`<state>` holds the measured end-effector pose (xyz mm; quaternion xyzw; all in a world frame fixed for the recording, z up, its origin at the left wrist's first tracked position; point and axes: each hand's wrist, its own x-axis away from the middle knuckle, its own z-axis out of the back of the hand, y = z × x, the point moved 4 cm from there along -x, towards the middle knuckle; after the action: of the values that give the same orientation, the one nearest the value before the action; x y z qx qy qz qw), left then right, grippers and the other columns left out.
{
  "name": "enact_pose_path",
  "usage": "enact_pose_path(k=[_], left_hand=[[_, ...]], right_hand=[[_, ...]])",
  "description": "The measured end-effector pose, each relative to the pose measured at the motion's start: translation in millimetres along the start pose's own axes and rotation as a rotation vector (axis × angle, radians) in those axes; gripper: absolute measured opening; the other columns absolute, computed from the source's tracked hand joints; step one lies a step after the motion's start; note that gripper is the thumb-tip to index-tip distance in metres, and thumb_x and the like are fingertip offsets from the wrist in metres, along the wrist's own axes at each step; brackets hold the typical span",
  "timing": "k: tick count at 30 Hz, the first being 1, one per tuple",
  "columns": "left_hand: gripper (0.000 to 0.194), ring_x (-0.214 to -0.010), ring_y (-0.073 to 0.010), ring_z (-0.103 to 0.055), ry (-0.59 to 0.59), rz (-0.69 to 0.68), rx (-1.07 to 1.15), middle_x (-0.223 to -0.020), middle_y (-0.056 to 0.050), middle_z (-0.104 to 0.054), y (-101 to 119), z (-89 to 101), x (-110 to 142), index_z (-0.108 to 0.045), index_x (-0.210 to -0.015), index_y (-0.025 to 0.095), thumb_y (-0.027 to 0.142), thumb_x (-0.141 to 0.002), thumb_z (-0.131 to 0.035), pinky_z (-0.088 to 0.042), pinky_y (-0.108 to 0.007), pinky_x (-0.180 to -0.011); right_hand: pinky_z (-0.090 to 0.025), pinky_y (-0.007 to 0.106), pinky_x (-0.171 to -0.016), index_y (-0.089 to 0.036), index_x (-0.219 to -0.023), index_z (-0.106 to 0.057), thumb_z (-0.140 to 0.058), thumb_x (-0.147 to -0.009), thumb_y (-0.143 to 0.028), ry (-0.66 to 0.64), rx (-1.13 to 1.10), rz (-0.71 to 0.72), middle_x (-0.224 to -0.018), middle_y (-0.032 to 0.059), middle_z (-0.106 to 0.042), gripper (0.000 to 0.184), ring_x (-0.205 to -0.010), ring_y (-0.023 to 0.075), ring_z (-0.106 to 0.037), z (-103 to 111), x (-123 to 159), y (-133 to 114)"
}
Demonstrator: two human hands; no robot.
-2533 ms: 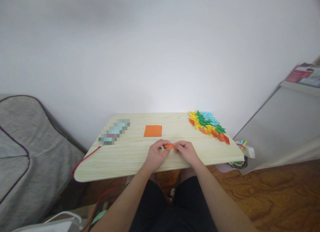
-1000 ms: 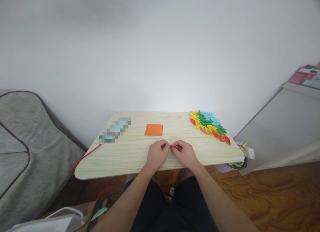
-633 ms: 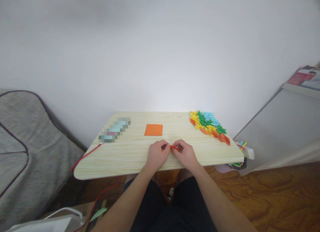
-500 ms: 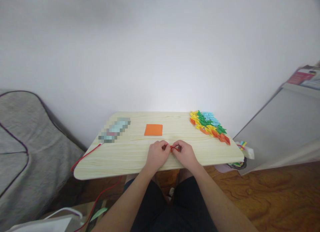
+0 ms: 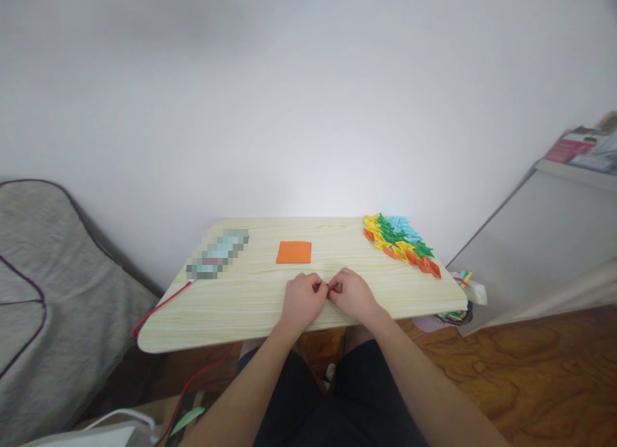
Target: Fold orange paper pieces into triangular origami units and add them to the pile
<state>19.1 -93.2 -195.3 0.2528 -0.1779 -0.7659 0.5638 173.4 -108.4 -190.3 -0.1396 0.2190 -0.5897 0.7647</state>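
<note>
Close to the table's front edge, my left hand (image 5: 304, 299) and my right hand (image 5: 353, 295) meet with fingertips pinched together. Between them is a small piece of folded orange-red paper (image 5: 328, 291), mostly hidden by the fingers. Both hands grip it. Just beyond, a flat square stack of orange paper (image 5: 294, 252) lies on the table. At the right, folded paper pieces (image 5: 400, 241) in light blue, green, yellow and orange lie in slanting rows.
The pale wooden table (image 5: 216, 312) stands against a white wall. A blurred-out phone-like object (image 5: 218, 254) with a red cable (image 5: 164, 307) lies on its left. Beyond the right edge is a bin (image 5: 456, 315) with paper scraps. A grey fabric-covered shape (image 5: 81, 292) stands left.
My fingertips have drawn closer together, and less of the orange-red paper shows between them. The whole view has shifted slightly. The paper stack and the folded pieces stay in place.
</note>
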Motion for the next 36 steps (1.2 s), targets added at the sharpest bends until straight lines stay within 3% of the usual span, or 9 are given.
enact_pose_path(k=[9, 14, 18, 21, 24, 29, 33, 36], left_hand=[[0.033, -0.110, -0.0231, -0.067, 0.072, 0.003, 0.025, -0.131, -0.011, -0.065, -2.6, 2.9, -0.9, -0.064, -0.129, 0.018, 0.036, -0.101, -0.063, -0.059, -0.045, -0.094], [0.033, -0.110, -0.0231, -0.067, 0.132, 0.021, 0.062, -0.131, -0.011, -0.066, -9.5, 4.0, -2.1, -0.064, -0.128, 0.018, 0.036, -0.101, -0.063, -0.060, -0.045, -0.094], [0.033, -0.109, -0.0228, -0.068, 0.157, 0.018, 0.087, -0.130, -0.011, -0.066, -10.9, 5.2, -2.5, -0.064, -0.128, 0.018, 0.036, -0.101, -0.063, -0.060, -0.044, -0.093], [0.032, -0.108, -0.0224, -0.068, 0.170, 0.008, 0.102, -0.128, -0.011, -0.067, -10.6, 6.3, -2.8, -0.065, -0.127, 0.018, 0.037, -0.101, -0.063, -0.060, -0.044, -0.092], [0.030, -0.106, -0.0218, -0.068, 0.182, -0.009, 0.113, -0.126, -0.010, -0.068, -10.6, 7.5, -3.2, -0.066, -0.124, 0.018, 0.037, -0.101, -0.063, -0.060, -0.043, -0.092], [0.023, -0.095, -0.0192, -0.069, 0.200, -0.034, 0.113, -0.108, -0.007, -0.072, -9.3, 9.6, -3.1, -0.070, -0.108, 0.016, 0.036, -0.100, -0.064, -0.059, -0.040, -0.088], [0.020, -0.091, -0.0222, -0.068, 0.205, -0.096, 0.103, -0.091, -0.004, -0.076, -5.3, 15.2, -5.9, -0.075, -0.087, 0.022, 0.032, -0.095, -0.060, -0.055, -0.037, -0.087], [0.018, -0.099, -0.0258, -0.068, 0.186, -0.147, 0.056, -0.095, -0.003, -0.078, -9.3, 25.1, -18.8, -0.076, -0.085, 0.026, 0.035, -0.091, -0.061, -0.052, -0.039, -0.095]], right_hand=[[-0.059, 0.041, -0.091, -0.019, -0.114, -0.069, -0.063, -0.103, -0.037, -0.053, 0.090, 0.020, -0.119, 0.0081, -0.070, 0.022, -0.101, 0.0203, -0.069, 5.3, -3.9, -2.6], [-0.055, 0.041, -0.094, -0.019, -0.100, -0.073, -0.066, -0.100, -0.032, -0.039, 0.096, 0.033, -0.110, 0.0070, -0.071, 0.015, -0.103, 0.0215, -0.067, 13.4, -0.9, -11.7], [-0.052, 0.032, -0.095, -0.022, -0.092, -0.078, -0.064, -0.098, -0.024, -0.027, 0.074, 0.048, -0.103, 0.0058, -0.072, 0.015, -0.105, 0.0193, -0.066, 26.0, 1.8, -5.7], [-0.056, 0.036, -0.095, -0.020, -0.104, -0.075, -0.063, -0.102, -0.030, -0.017, 0.080, 0.002, -0.112, 0.0053, -0.072, 0.015, -0.104, 0.0190, -0.068, 42.3, 2.6, 21.4], [-0.059, 0.044, -0.092, -0.017, -0.125, -0.066, -0.065, -0.102, -0.036, 0.011, 0.131, -0.117, -0.126, 0.0096, -0.068, 0.029, -0.107, 0.0233, -0.069, 66.8, 4.4, 64.9], [-0.060, 0.045, -0.093, -0.018, -0.130, -0.064, -0.065, -0.101, -0.036, 0.051, 0.245, -0.322, -0.132, 0.0105, -0.065, 0.034, -0.110, 0.0247, -0.068, 114.2, 15.4, 132.3], [-0.059, 0.046, -0.094, -0.019, -0.131, -0.064, -0.065, -0.102, -0.036, 0.048, 0.303, -0.393, -0.133, 0.0107, -0.065, 0.033, -0.111, 0.0247, -0.068, 137.8, 23.7, 161.5], [-0.059, 0.046, -0.094, -0.019, -0.130, -0.064, -0.065, -0.102, -0.036, 0.024, 0.319, -0.408, -0.133, 0.0107, -0.065, 0.033, -0.111, 0.0248, -0.068, 143.3, 24.2, 173.2]])
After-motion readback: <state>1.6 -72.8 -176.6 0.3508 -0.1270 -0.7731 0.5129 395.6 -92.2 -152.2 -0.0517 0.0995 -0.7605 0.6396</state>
